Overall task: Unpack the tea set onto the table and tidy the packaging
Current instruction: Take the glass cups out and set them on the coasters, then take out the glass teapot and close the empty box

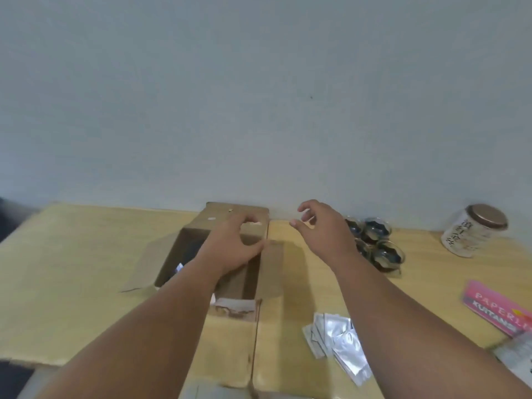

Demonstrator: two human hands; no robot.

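Observation:
An open brown cardboard box (pixel 201 226) lies on the wooden table (pixel 72 254) with its flaps spread. My left hand (pixel 233 243) reaches over the box opening, fingers curled near the far flap; whether it grips anything I cannot tell. My right hand (pixel 319 228) hovers to the right of the box, fingers apart and holding nothing. Several small dark glass cups (pixel 377 240) stand clustered just right of my right hand. Clear plastic wrapping (pixel 336 341) lies flat near the front of the table, beside my right forearm.
A cylindrical tin with a brown lid (pixel 475 230) stands at the back right. A pink paper pad (pixel 498 309) lies at the right edge. A plain wall rises directly behind the table. A seam (pixel 259 326) divides the tabletop.

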